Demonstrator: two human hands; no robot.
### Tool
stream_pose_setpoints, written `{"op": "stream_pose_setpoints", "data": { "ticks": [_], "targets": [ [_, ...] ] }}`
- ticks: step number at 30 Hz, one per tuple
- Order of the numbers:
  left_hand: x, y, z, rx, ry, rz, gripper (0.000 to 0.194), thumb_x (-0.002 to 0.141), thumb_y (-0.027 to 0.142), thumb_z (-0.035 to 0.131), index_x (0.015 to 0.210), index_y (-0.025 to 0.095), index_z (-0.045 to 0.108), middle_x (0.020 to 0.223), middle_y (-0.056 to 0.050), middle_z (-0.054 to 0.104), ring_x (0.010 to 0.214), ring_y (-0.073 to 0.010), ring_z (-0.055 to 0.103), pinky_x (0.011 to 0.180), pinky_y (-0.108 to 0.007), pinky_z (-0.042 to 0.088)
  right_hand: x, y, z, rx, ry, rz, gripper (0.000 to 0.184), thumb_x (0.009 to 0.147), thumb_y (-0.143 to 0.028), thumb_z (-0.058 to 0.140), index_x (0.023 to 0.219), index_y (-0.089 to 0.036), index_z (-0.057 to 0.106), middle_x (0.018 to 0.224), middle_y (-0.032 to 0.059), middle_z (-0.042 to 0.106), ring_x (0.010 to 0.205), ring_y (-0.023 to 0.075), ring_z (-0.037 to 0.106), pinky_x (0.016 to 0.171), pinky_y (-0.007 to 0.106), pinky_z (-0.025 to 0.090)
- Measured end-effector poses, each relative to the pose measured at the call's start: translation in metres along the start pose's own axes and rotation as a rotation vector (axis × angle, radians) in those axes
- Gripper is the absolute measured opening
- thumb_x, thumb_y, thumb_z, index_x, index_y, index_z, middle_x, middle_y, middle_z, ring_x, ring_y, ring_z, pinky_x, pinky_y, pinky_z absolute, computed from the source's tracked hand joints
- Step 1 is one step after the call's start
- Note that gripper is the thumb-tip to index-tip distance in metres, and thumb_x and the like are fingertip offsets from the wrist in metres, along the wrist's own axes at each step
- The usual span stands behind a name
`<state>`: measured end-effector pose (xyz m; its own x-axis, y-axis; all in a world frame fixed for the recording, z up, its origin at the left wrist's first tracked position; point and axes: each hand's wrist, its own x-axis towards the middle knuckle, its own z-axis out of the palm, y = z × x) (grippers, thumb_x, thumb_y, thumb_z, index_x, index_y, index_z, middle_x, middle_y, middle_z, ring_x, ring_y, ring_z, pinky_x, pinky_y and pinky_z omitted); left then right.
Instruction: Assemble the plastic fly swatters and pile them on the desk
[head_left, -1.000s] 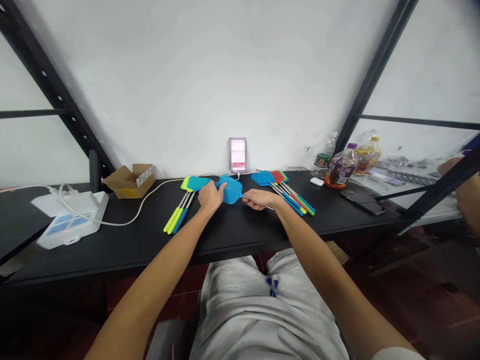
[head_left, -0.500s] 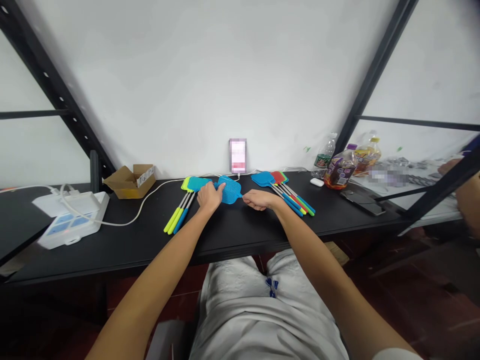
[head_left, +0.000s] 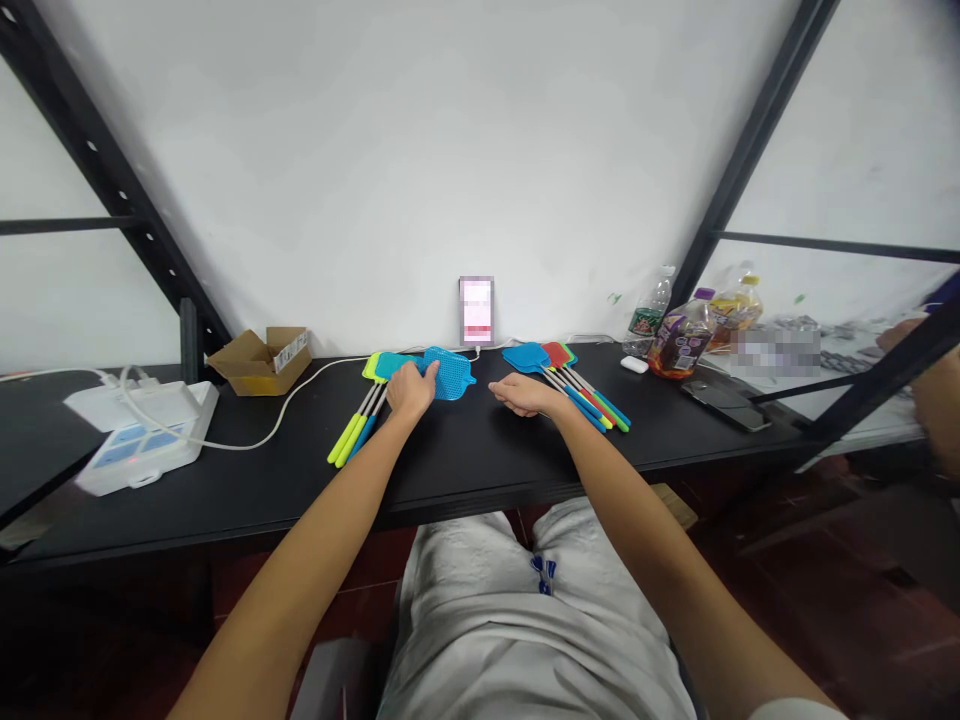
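My left hand [head_left: 410, 390] is closed on the edge of a blue perforated fly swatter head [head_left: 452, 376], thumb on top. The short neck of this head points right, with no rod showing at its end. A small gap to the right of it, my right hand [head_left: 517, 394] is closed with thumb and fingers pressed together; what it holds, if anything, is hidden. Left of my left hand lie several fly swatters [head_left: 358, 425] with yellow-green and blue handles. Beyond my right hand lies another group of fly swatters [head_left: 581, 388] with blue, red and green parts.
A phone [head_left: 476, 312] leans on the wall behind the black table [head_left: 457, 470]. An open cardboard box [head_left: 260, 365] and a white power box with cables [head_left: 146, 440] stand left. Bottles [head_left: 681, 335], a white case [head_left: 634, 365] and a dark phone [head_left: 725, 404] are right. Another person's arm [head_left: 930, 375] shows far right.
My left hand has moved slightly left with the blue swatter head. The head's neck has come away from my right hand, leaving a gap; the right hand has barely moved.
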<state>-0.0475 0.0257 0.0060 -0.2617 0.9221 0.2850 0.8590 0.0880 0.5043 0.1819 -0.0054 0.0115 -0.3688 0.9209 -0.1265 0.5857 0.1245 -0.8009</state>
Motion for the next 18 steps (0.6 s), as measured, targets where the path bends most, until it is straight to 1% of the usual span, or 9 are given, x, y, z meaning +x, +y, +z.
{"op": "stream_pose_setpoints", "data": {
  "ticks": [3,6,8,13,18],
  "targets": [
    [0.0,0.0,0.001,0.003,-0.013,0.018,0.049,0.092,0.062,0.042,0.096,0.018,0.064,0.106,-0.017,0.071,0.104,-0.0352,0.065,0.082,-0.041,0.047,0.0,-0.001,0.0,-0.185,0.09,-0.044,0.033,0.086,-0.042,0.06,0.067,-0.02,0.043,0.048,-0.0061,0.04,0.042,0.0086,0.037,0.045,0.023,0.026],
    [0.0,0.001,0.001,0.003,-0.019,0.025,0.05,0.093,0.062,0.041,0.098,0.018,0.065,0.107,-0.017,0.072,0.105,-0.0345,0.065,0.084,-0.04,0.047,0.001,-0.001,0.0,-0.31,0.163,-0.116,0.027,0.077,-0.036,0.067,0.066,-0.019,0.049,0.055,-0.0048,0.046,0.054,0.0099,0.042,0.053,0.023,0.029],
    [-0.001,0.002,0.001,0.0,-0.022,0.023,0.051,0.093,0.061,0.041,0.101,0.018,0.066,0.108,-0.017,0.072,0.106,-0.0346,0.065,0.085,-0.04,0.047,0.003,0.001,0.001,-0.324,0.175,-0.153,0.026,0.074,-0.036,0.066,0.065,-0.018,0.05,0.056,-0.0051,0.045,0.057,0.01,0.041,0.055,0.024,0.028],
    [-0.004,0.004,0.002,-0.021,-0.03,0.023,0.055,0.093,0.06,0.043,0.115,0.015,0.065,0.118,-0.017,0.069,0.113,-0.0351,0.062,0.09,-0.041,0.046,0.01,0.008,0.006,-0.308,0.18,-0.216,0.029,0.072,-0.04,0.064,0.061,-0.018,0.048,0.055,-0.0057,0.041,0.056,0.0097,0.037,0.055,0.025,0.025],
    [-0.005,0.005,0.003,-0.031,-0.055,0.037,0.058,0.092,0.062,0.044,0.119,0.015,0.064,0.12,-0.018,0.069,0.113,-0.0353,0.062,0.09,-0.04,0.046,0.012,0.009,0.007,-0.287,0.17,-0.25,0.029,0.072,-0.041,0.063,0.06,-0.019,0.048,0.054,-0.0059,0.04,0.055,0.0096,0.037,0.055,0.025,0.025]
  ]
}}
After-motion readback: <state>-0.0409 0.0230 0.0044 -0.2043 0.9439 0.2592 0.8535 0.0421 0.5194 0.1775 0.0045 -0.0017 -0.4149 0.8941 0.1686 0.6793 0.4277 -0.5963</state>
